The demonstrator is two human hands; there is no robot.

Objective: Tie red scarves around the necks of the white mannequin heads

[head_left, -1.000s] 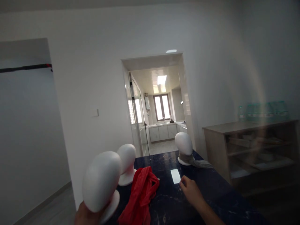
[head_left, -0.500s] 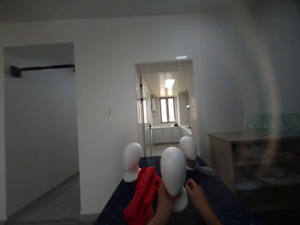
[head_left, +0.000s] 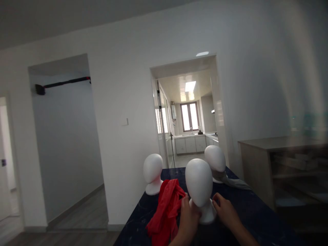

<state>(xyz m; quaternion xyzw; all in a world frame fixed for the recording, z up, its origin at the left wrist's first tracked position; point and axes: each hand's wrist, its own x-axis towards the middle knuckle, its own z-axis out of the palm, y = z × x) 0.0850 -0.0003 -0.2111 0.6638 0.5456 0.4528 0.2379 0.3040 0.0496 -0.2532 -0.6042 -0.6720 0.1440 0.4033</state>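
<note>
- The left hand [head_left: 189, 218] is gripping the neck of a white foam head [head_left: 199, 186], which is standing upright on the dark table [head_left: 256, 218].
- The right hand [head_left: 226, 213] is touching the foam head's flared base from the other side.
- A red cloth [head_left: 167, 208] is lying crumpled just beside the left hand.
- Two more foam heads are standing farther back: the far left head [head_left: 153, 172], and the far right head [head_left: 215, 161], which is wearing a grey scarf [head_left: 234, 182].

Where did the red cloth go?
The crumpled red cloth lies on the dark marble-look table, low in the head view, just left of the white foam mannequin head that both hands, left and right, are touching.
</note>
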